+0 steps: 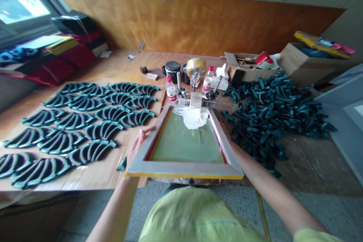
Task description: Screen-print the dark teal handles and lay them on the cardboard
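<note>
Both my arms reach up to a raised screen-printing frame (pixel 184 169), a grey rectangular frame with red tape inside and a yellow lower edge. Its green mesh (pixel 185 140) carries a crumpled white patch (pixel 193 118) near the far end. Hinge clamps (pixel 195 98) hold that end to the table. My left hand (pixel 138 143) grips the frame's left rail. My right hand (pixel 225 130) is mostly hidden behind the right rail. Rows of dark green moulded pieces (pixel 85 128) lie left of the frame, and a loose one (pixel 122 164) sits near my left hand.
A large heap of dark green pieces (pixel 269 113) lies to the right. Behind the clamps stand plastic bottles (pixel 171 90), black ink tins (pixel 172 70) and a tape roll (pixel 196 67). Cardboard boxes (pixel 249 66) sit at the back right, with folded cloth (pixel 62 58) by the window.
</note>
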A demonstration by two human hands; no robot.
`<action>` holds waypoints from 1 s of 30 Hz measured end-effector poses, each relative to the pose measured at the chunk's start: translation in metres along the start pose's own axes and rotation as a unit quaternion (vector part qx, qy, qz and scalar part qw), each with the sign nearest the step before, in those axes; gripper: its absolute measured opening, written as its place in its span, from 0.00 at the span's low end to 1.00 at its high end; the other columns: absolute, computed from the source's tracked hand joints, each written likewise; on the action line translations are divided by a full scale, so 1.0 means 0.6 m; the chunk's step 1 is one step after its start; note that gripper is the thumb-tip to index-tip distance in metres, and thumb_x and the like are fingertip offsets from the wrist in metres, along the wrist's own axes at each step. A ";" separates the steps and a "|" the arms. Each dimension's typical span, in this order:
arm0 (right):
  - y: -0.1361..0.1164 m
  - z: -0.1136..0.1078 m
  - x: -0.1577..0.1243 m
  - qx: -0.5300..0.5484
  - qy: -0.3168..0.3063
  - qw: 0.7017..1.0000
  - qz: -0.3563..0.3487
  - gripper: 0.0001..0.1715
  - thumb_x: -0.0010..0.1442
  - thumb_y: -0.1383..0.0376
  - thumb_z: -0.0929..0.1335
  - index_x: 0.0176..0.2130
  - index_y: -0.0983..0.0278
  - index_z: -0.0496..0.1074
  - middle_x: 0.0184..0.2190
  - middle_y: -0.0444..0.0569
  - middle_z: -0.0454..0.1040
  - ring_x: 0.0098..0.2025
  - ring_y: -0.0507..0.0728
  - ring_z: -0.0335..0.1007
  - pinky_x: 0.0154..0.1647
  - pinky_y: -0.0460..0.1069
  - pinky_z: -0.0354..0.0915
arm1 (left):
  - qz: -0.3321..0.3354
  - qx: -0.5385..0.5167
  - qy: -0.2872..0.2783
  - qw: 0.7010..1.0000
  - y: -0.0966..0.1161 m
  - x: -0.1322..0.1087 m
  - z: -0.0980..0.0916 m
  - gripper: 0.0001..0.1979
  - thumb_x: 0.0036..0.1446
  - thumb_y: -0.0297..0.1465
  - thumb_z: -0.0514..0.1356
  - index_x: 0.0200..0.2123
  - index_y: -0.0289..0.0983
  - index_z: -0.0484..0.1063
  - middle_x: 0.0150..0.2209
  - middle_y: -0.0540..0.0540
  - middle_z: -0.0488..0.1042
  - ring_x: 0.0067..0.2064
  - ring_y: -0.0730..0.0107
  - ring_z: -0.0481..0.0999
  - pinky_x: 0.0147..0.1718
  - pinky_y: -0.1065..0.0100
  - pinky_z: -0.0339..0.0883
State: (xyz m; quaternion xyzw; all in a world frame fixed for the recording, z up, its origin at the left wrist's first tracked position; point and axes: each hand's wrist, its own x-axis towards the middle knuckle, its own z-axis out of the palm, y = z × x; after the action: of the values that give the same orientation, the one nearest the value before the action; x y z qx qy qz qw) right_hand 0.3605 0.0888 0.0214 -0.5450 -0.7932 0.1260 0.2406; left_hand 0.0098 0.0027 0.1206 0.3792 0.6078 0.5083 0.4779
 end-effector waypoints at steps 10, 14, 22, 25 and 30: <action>-0.094 -0.027 0.161 -0.094 0.035 0.992 -0.072 0.27 0.55 0.66 0.71 0.54 0.64 0.68 0.51 0.57 0.69 0.54 0.64 0.63 0.54 0.57 0.63 | -0.114 0.053 -0.024 0.992 -0.170 -0.013 -0.005 0.44 0.48 0.51 0.64 0.65 0.41 0.58 0.36 0.47 0.79 0.35 0.62 0.79 0.35 0.65 0.72; -0.119 0.006 0.168 -0.138 -0.064 0.987 -0.047 0.10 0.57 0.70 0.68 0.41 0.64 0.72 0.38 0.53 0.75 0.43 0.60 0.68 0.44 0.52 0.64 | -0.120 0.046 -0.032 0.991 -0.186 -0.008 -0.009 0.42 0.49 0.51 0.64 0.64 0.39 0.61 0.38 0.45 0.79 0.35 0.61 0.79 0.34 0.66 0.72; -0.100 -0.037 0.079 -0.063 -0.179 0.943 -0.274 0.16 0.54 0.79 0.64 0.35 0.63 0.75 0.32 0.48 0.75 0.39 0.56 0.68 0.39 0.48 0.61 | -0.139 0.023 -0.042 0.989 -0.197 -0.006 -0.013 0.40 0.48 0.51 0.64 0.62 0.40 0.63 0.37 0.45 0.79 0.36 0.62 0.79 0.34 0.66 0.71; -0.102 -0.048 0.090 -0.064 -0.194 0.942 -0.267 0.12 0.53 0.77 0.67 0.32 0.61 0.74 0.30 0.45 0.75 0.36 0.55 0.68 0.37 0.47 0.60 | -0.120 0.031 -0.041 0.991 -0.203 -0.006 -0.013 0.38 0.50 0.51 0.63 0.61 0.40 0.65 0.38 0.45 0.79 0.36 0.63 0.78 0.34 0.67 0.71; -0.111 -0.010 0.053 -0.078 -0.080 0.964 -0.240 0.15 0.59 0.76 0.63 0.39 0.64 0.75 0.36 0.51 0.77 0.41 0.57 0.68 0.42 0.49 0.63 | -0.107 0.038 -0.040 0.993 -0.200 -0.008 -0.014 0.37 0.50 0.51 0.63 0.59 0.38 0.66 0.37 0.45 0.79 0.35 0.63 0.78 0.33 0.68 0.70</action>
State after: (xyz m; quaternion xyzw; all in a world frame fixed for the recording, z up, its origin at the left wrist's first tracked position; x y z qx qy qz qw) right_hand 0.3008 0.0930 0.0652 -0.3439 -0.9248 0.0454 0.1564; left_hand 0.0061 -0.0274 0.0040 0.3502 0.6440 0.4153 0.5387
